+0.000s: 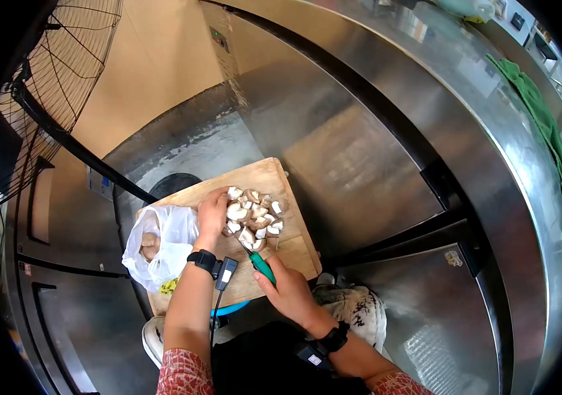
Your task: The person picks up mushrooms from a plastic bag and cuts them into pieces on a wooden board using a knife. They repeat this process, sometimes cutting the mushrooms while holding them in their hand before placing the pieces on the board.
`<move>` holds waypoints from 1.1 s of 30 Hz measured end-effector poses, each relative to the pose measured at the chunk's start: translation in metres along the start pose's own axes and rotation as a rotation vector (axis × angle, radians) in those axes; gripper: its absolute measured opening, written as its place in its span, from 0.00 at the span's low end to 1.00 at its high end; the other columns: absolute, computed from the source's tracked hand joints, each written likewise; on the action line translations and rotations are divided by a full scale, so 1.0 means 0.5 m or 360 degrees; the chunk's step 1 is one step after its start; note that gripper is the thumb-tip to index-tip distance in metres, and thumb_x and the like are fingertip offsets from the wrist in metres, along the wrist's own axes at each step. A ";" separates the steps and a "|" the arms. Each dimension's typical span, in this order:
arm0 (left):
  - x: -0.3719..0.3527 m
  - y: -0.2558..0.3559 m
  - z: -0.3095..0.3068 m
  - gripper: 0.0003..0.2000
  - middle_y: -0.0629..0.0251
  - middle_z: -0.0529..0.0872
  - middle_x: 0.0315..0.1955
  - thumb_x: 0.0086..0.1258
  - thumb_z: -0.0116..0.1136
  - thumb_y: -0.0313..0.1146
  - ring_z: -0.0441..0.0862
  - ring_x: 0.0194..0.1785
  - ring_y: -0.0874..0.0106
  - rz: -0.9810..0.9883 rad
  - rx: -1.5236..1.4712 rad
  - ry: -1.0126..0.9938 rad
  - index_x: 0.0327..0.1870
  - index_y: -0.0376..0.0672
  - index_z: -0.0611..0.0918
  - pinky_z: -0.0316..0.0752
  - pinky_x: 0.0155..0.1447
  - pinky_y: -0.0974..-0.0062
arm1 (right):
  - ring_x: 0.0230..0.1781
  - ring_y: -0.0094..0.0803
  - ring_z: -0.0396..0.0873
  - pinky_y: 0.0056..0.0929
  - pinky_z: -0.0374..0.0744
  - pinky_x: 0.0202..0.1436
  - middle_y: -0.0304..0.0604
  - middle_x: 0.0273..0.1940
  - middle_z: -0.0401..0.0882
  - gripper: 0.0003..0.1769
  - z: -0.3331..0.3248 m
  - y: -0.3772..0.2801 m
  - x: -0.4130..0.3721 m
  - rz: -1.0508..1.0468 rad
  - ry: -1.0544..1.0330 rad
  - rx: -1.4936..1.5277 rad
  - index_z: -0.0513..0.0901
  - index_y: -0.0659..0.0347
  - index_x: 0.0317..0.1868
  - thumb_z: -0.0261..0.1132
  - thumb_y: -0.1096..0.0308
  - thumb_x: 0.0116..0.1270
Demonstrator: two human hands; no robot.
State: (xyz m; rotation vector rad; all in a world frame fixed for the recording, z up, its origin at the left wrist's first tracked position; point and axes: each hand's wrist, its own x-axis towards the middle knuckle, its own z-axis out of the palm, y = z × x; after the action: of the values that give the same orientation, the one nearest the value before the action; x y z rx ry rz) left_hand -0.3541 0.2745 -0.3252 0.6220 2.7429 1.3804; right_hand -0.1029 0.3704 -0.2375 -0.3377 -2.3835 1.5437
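Note:
Cut mushrooms (259, 222), white with brown caps, lie in a loose pile on a wooden cutting board (225, 289). My left hand (212, 214) is at the pile's left edge, its fingers curled and closed on a mushroom that they largely hide. In my right hand (287, 288) is a knife (261, 266) with a green handle, its blade angled up and left to the pieces near my left hand. A white plastic bag (170, 227) rests on the board's left side, with a brown mushroom (150, 245) showing in its opening.
Yellow-green bits (168, 286) sit below the bag. A wire fan guard (73, 59) stands at the upper left. Steel cabinet doors (353, 151) are beyond and to the right. A green cloth (541, 125) hangs on the steel counter (472, 99). A blue rim (231, 309) shows under the board.

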 end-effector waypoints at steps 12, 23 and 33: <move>-0.088 0.095 -0.090 0.13 0.62 0.83 0.47 0.73 0.49 0.34 0.79 0.49 0.70 0.0216 -0.0334 0.0047 0.51 0.38 0.81 0.72 0.55 0.73 | 0.29 0.52 0.78 0.40 0.73 0.32 0.55 0.26 0.76 0.12 0.009 0.005 0.014 0.0047 0.0074 0.0036 0.73 0.62 0.43 0.61 0.62 0.68; -0.318 0.265 -0.512 0.15 0.56 0.81 0.48 0.61 0.62 0.27 0.78 0.53 0.56 0.0430 0.0626 -0.0490 0.49 0.41 0.79 0.72 0.57 0.67 | 0.23 0.42 0.76 0.36 0.72 0.28 0.51 0.23 0.75 0.12 0.022 0.014 0.005 0.0021 0.0082 0.0026 0.74 0.63 0.42 0.61 0.62 0.68; -0.298 0.155 -0.546 0.12 0.46 0.82 0.44 0.67 0.48 0.24 0.79 0.48 0.50 0.0334 0.0470 -0.0300 0.49 0.34 0.79 0.74 0.53 0.63 | 0.23 0.36 0.77 0.34 0.75 0.28 0.47 0.27 0.77 0.16 0.105 0.023 0.011 0.0122 -0.0150 0.0450 0.73 0.64 0.46 0.64 0.64 0.64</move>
State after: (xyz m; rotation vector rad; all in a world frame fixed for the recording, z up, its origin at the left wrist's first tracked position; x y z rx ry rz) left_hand -0.2399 0.0531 -0.1233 1.0212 2.8102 0.8893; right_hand -0.1261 0.3324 -0.2679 -0.3024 -2.1992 1.9412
